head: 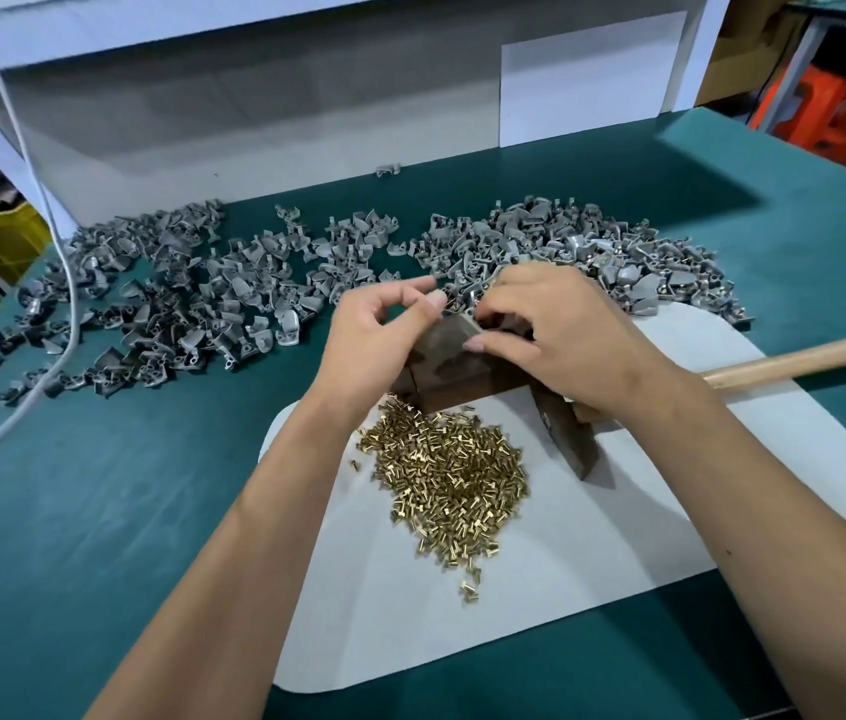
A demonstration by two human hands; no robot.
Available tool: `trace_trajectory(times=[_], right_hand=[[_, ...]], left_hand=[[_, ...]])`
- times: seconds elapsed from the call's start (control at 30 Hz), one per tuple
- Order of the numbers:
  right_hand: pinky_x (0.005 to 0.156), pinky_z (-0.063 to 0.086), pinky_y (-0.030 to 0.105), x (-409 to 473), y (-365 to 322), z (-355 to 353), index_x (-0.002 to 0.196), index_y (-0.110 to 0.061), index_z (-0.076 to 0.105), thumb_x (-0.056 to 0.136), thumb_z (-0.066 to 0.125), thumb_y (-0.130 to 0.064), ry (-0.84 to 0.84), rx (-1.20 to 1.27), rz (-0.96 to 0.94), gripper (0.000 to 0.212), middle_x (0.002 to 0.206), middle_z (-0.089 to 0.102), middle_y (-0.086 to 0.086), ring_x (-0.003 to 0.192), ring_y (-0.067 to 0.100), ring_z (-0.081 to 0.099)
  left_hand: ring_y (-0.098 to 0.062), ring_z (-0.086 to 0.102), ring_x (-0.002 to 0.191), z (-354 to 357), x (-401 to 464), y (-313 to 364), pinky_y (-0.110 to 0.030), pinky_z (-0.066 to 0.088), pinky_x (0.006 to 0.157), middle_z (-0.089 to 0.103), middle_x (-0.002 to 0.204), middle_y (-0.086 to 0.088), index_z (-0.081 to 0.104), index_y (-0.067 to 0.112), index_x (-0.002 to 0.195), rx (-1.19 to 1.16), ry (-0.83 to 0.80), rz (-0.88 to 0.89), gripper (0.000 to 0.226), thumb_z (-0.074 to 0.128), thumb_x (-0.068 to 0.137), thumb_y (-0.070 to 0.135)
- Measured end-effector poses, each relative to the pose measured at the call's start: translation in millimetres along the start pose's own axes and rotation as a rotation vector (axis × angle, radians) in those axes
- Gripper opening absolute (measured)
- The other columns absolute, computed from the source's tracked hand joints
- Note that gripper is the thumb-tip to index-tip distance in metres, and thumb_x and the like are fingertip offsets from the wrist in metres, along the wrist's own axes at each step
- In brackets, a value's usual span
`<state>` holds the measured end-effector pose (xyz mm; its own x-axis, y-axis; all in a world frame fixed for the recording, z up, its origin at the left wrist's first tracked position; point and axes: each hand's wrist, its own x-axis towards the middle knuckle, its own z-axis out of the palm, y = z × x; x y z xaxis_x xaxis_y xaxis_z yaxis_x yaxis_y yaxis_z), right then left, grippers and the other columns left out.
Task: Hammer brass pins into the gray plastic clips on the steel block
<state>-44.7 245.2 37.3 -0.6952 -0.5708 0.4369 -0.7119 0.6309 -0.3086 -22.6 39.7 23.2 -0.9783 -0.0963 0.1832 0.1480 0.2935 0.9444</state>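
Looking down from the head camera, we see two bare forearms reaching over a green table (114, 511). Both hands meet above a dark steel block (454, 379) standing at the far edge of a white mat (592, 537). Our left hand (379, 330) has its thumb and forefinger curled together at the block's top edge; whether this grip is clamped on a pin, we cannot tell. Our right hand (545, 324) curls over the block, its fingertips pinching a small gray clip (468, 320) that sits on top of the block. Just in front of the block, on the mat, lies a heap of brass pins (449, 475). A hammer (566, 439) lies on the mat to the right of the block, its wooden handle (795, 358) running under our right wrist toward the right. Beyond the hands, loose gray plastic clips (177, 304) spread in wide piles across the table. A white cable (60, 283) trails over the left pile.
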Motion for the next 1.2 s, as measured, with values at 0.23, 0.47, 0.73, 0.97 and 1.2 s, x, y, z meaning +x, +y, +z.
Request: trace_trajectory(times=[0.23, 0.47, 0.73, 0.97, 1.2], right_hand=[[0.075, 0.044, 0.035, -3.7, 15.4, 6.2, 0.077, -0.018, 0.058, 0.094, 0.067, -0.043, 0.149, -0.032, 0.104, 0.032, 0.076, 0.055, -0.006, 0.077, 0.017, 0.051], [0.064, 0.043, 0.028, -6.9, 35.3, 9.3, 0.064, -0.015, 0.064, 0.086, 0.07, -0.061, 0.241, -0.152, 0.493, 0.052, 0.06, 0.062, -0.002, 0.061, 0.019, 0.059], [0.069, 0.049, 0.022, -10.7, 10.3, 1.2, 0.084, -0.02, 0.074, 0.09, 0.074, -0.041, 0.334, -0.014, 0.339, 0.022, 0.072, 0.064, -0.009, 0.069, 0.012, 0.059], [0.088, 0.049, 0.033, -13.5, -77.5, 29.9, 0.118, -0.02, 0.069, 0.1, 0.058, -0.04, -0.08, -0.007, -0.291, 0.029, 0.109, 0.066, -0.007, 0.102, 0.014, 0.053], [0.113, 0.026, 0.042, -8.6, -99.4, 62.6, 0.14, -0.034, 0.053, 0.105, 0.041, -0.041, -0.331, -0.117, -0.421, 0.037, 0.147, 0.046, -0.019, 0.141, 0.011, 0.032]], left_hand=[[-0.001, 0.06, 0.072, -31.5, 15.8, -32.5, -0.005, 0.044, 0.062, 0.062, 0.083, 0.026, 0.076, 0.025, 0.089, 0.477, 0.313, -0.068, 0.011, 0.071, 0.088, 0.015], [-0.01, 0.064, 0.089, -34.8, 15.2, -36.6, -0.015, 0.046, 0.075, 0.073, 0.099, 0.006, 0.08, 0.021, 0.099, 0.594, 0.195, -0.079, 0.018, 0.077, 0.085, 0.011], [-0.022, 0.063, 0.107, -36.7, 12.6, -35.2, -0.027, 0.041, 0.102, 0.074, 0.111, -0.002, 0.079, 0.017, 0.104, 0.698, 0.263, -0.049, 0.023, 0.07, 0.085, 0.008], [-0.032, 0.049, 0.132, -59.6, 14.1, -43.3, -0.04, 0.024, 0.116, 0.066, 0.132, -0.014, 0.072, 0.021, 0.124, 0.914, 0.337, -0.127, 0.034, 0.065, 0.091, 0.024], [-0.025, 0.069, 0.093, -78.6, 15.8, -43.5, -0.033, 0.055, 0.087, 0.076, 0.097, -0.001, 0.08, 0.019, 0.099, 0.728, 0.368, -0.157, 0.023, 0.085, 0.079, 0.028]])
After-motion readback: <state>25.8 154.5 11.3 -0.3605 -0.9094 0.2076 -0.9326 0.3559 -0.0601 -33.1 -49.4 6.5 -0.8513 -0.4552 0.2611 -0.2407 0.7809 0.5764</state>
